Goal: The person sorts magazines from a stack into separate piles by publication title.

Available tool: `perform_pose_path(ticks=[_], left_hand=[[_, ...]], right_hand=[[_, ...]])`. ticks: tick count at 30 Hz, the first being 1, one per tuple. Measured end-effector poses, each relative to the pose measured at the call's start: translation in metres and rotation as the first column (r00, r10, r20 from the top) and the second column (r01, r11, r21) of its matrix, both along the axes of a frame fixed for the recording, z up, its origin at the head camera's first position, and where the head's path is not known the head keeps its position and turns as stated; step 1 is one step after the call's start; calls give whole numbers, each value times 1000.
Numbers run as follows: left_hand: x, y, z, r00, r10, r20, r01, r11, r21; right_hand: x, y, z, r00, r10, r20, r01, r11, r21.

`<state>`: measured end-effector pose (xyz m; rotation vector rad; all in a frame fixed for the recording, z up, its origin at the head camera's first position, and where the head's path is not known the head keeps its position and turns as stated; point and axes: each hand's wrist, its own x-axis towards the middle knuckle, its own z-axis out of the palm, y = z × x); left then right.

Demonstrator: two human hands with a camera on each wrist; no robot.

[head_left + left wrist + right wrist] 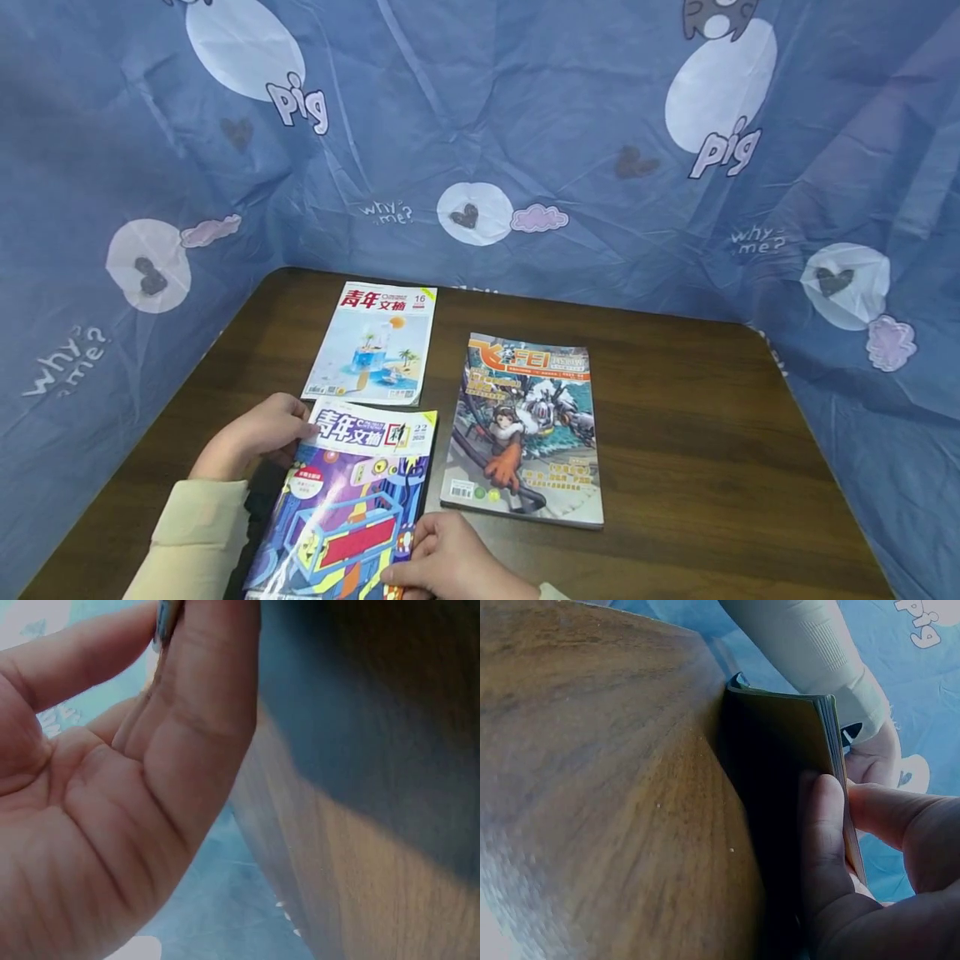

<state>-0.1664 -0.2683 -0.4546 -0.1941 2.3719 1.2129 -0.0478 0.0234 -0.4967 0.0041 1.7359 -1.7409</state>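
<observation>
Left hand (266,429) grips the left edge of the purple magazine (345,500), held over the table (247,358) just nearer than the beach-cover magazine (371,350); if lowered askew, it could overlap the latter. Right hand (457,554) pinches the right edge; uneven release could tip it, or stray knuckles nudge the comic-cover magazine (525,433).

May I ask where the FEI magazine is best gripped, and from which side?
The FEI magazine is probably best pinched by its long right edge, from the right: it lies flat with bare table there, while the held purple magazine crowds its left.
</observation>
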Motion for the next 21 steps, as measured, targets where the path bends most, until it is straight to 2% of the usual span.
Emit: perform_pose_path(ticks=[6, 13, 21], left_hand=[[-4, 0, -4, 1000, -2, -20, 1, 998, -55], [-7, 0, -6, 999, -22, -39, 20, 998, -56], [-11, 0, -7, 998, -36, -52, 30, 994, -106]], right_hand=[[0, -2, -1, 1000, -17, -13, 16, 1000, -24], [-1, -3, 0, 1000, -12, -12, 12, 1000, -3], [-1, -5, -2, 999, -23, -25, 23, 1000, 4]])
